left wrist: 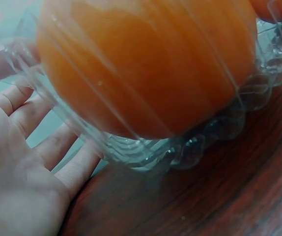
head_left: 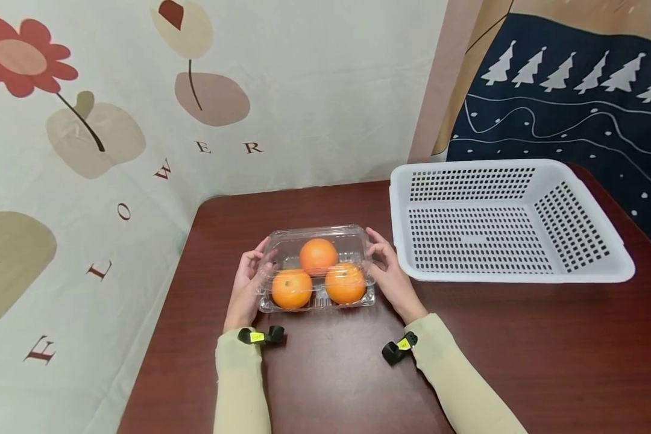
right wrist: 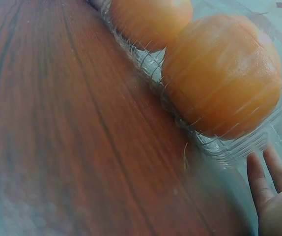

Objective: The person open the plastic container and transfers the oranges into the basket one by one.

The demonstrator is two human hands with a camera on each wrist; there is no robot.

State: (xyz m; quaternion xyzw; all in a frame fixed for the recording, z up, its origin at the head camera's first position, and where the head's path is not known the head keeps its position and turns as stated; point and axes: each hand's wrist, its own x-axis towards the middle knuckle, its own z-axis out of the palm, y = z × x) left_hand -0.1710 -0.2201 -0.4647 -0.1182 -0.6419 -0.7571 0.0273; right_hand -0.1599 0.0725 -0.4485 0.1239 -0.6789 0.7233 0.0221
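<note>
We are steadying the clear box (head_left: 321, 300) towards the worktop's (head_left: 331, 380) far-left corner | left hand (head_left: 246, 286) and right hand (head_left: 392, 280) are pressing loosely spread fingers against its ends | three oranges (head_left: 318, 256) are sitting inside, lid (head_left: 287, 246) covering them; perhaps only fastening is remaining

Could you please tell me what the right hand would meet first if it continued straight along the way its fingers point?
The right hand would most likely meet the right end of the clear container; they look touching or nearly so, though depth is unclear.
</note>
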